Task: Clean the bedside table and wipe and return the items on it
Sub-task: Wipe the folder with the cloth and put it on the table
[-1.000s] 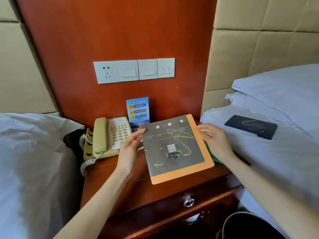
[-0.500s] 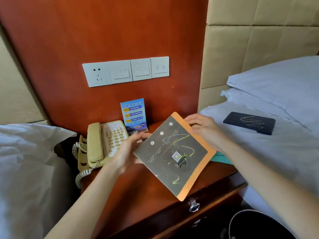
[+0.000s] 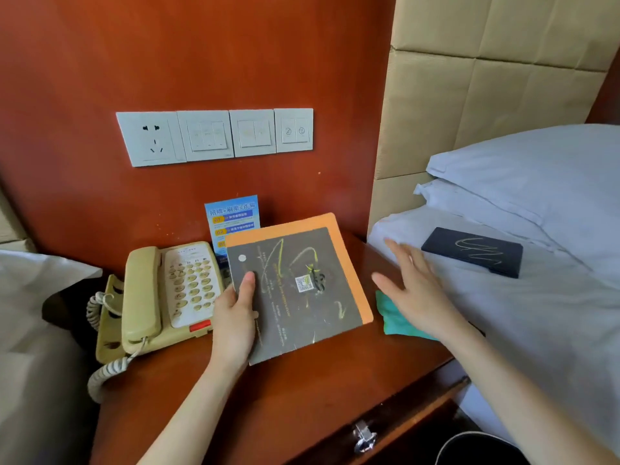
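My left hand (image 3: 235,320) grips the left edge of a grey booklet with an orange border (image 3: 302,286), thumb on its cover, holding it just above the wooden bedside table (image 3: 285,397). My right hand (image 3: 412,290) hovers open, fingers spread, to the right of the booklet and apart from it. Under that hand a teal cloth (image 3: 396,317) lies on the table's right side, partly hidden. A cream telephone (image 3: 164,297) sits at the table's left. A blue card (image 3: 231,216) stands against the wall behind the booklet.
A dark folder (image 3: 473,251) lies on the white bed (image 3: 536,330) at the right, below the pillows (image 3: 536,182). Another bed (image 3: 33,330) is on the left. Wall sockets and switches (image 3: 214,135) sit above the table. A drawer handle (image 3: 364,434) and a dark bin (image 3: 476,448) are below.
The booklet has been turned so its orange edge faces up and right. My right hand has let go of it and moved right, over the cloth. My left hand keeps its hold.
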{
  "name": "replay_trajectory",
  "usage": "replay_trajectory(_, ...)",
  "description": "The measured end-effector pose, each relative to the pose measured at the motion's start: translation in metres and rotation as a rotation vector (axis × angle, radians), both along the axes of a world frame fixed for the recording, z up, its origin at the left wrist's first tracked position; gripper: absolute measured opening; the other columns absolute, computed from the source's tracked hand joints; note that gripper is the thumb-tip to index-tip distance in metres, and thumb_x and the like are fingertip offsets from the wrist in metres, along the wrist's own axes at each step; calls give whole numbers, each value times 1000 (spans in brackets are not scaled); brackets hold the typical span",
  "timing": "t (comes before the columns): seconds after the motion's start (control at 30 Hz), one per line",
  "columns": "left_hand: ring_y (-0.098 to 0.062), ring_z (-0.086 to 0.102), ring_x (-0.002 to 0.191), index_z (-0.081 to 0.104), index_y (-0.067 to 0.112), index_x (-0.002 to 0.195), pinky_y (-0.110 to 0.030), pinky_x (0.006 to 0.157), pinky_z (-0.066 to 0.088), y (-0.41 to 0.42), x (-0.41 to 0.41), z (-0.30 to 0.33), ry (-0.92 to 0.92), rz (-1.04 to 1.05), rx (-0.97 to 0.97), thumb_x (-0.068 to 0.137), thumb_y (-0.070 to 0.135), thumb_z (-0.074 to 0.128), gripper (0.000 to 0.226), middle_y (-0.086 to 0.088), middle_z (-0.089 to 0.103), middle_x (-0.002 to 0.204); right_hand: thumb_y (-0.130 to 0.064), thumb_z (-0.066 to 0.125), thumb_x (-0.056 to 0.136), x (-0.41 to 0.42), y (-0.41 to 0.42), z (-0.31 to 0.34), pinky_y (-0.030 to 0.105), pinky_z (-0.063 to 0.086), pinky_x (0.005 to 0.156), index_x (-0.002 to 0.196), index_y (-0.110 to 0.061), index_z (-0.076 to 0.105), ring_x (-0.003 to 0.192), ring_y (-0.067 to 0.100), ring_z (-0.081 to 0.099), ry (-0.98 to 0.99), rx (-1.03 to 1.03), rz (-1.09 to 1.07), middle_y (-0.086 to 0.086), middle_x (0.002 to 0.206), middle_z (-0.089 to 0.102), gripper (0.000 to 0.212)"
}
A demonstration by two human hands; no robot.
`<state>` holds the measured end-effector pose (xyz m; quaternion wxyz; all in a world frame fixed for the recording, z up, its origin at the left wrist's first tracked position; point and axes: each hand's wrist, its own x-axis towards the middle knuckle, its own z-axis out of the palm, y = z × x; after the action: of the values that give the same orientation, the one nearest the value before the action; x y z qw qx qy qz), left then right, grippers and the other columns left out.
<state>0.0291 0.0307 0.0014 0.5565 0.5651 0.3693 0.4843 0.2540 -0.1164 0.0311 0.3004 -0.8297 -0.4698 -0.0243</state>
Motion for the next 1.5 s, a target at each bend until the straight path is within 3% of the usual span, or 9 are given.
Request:
replay_trajectory(0.17,-12,70,76,66,20,86,-30,70,52,-6,6,-11,-45,50,21,98,42,48,30,7,74,79,-65,26,92,10,-21,-53,57,14,112,145,-51,15,146,27,4,-108,-479,-11,-9,159,8,55)
replay_trajectory(0.37,-2,70,74,64,24,91,-13,56,50,-11,4,-20,-32,65,53,99,37,48,22,15,74,82,-31,46,99,10,-12,-55,36,38,92,130,-30,56,110,20,44,-184,-148,-27,-5,130,52,33)
replay_trajectory(0.47,-1,68,69,65,26,95,-13,55,50,-12,4,-21,-15,56,77,100,36,47,21,15,73,80,-23,49,98,0,2,-27,34,44,98,130,-19,57,112,18,52,119,289,64,-2,125,54,33)
replay_trajectory(0.53,-1,66,67,66,28,96,-16,56,51,-14,4,-21,-15,44,101,100,36,46,21,10,73,80,-31,46,98,-21,14,-8,29,36,102,136,-22,51,120,13,45,42,396,164,-4,133,49,39)
replay_trajectory(0.8,-8,66,77,67,33,95,-22,62,51,-23,-2,-19,-40,3,157,100,34,45,23,10,73,88,-13,47,99,-97,56,-11,14,1,115,144,-11,38,146,10,12,-193,177,543,-5,155,23,46)
replay_trajectory(0.93,-5,67,97,66,25,105,-26,83,50,-14,-11,-17,-62,9,162,102,30,42,25,12,73,102,1,47,95,-114,37,-41,24,18,117,140,-12,46,144,2,16,-133,121,740,-4,151,36,47)
replay_trajectory(1.17,-9,69,94,65,22,108,-14,69,51,-24,-9,-17,-67,-134,160,100,33,43,26,7,74,99,6,52,91,-95,56,-13,24,18,116,140,-9,45,143,13,24,-113,295,283,2,150,37,51)
replay_trajectory(1.33,-2,64,77,67,20,98,-12,65,48,-20,-14,-12,-155,-23,178,101,33,40,30,11,71,83,15,46,89,-129,65,-12,25,21,117,138,-8,48,142,10,26,-120,237,644,3,148,41,54)
replay_trajectory(1.5,-16,66,106,66,17,111,-30,90,52,-11,-22,-7,-261,44,91,103,35,36,36,1,73,108,13,49,85,-133,38,-28,33,35,110,123,-12,64,135,8,39,-222,201,755,-3,137,55,47)
